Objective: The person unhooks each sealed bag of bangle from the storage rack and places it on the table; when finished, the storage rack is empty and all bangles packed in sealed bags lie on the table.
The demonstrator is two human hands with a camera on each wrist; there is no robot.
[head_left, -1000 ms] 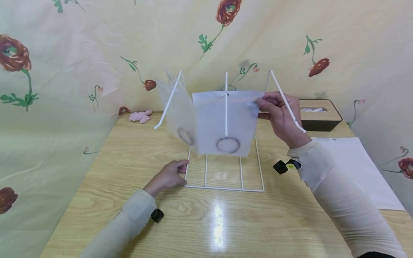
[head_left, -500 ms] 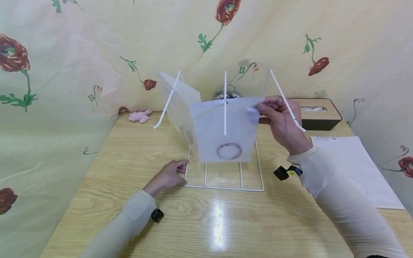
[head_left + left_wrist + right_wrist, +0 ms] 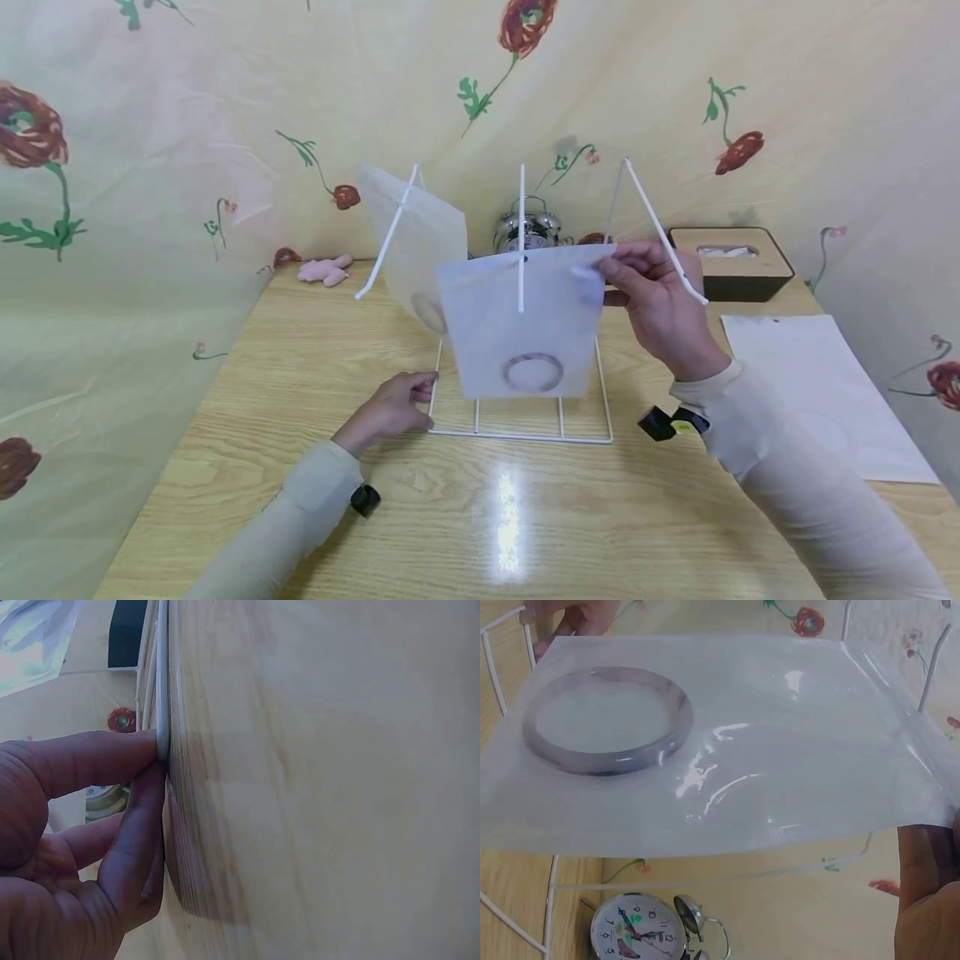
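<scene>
A translucent plastic pouch (image 3: 480, 325) overlaps the middle prong of a white wire display rack (image 3: 521, 437), the small hole near its top edge right at the prong. My right hand (image 3: 663, 308) pinches the pouch's top right corner. Inside it lies a greyish bangle (image 3: 607, 763), clearest in the right wrist view. Low on the left, my left hand (image 3: 386, 408) holds the rack's base wire; in the left wrist view, thumb and finger pinch the wire (image 3: 163, 690). Another pouch (image 3: 408, 233), also with a ring shape in it, hangs at the left prong.
Behind the rack stands a twin-bell alarm clock (image 3: 637, 930). A tissue box (image 3: 742, 287) is at the back right, a white sheet (image 3: 825, 400) on the right side. A small pink plush toy (image 3: 324, 271) lies at the back left. A flowered curtain (image 3: 262, 100) closes off the rear.
My right hand has brought the pouch lower and nearer me along the middle prong, and its top edge has tilted. The alarm clock behind has come into sight. My left hand stays put.
</scene>
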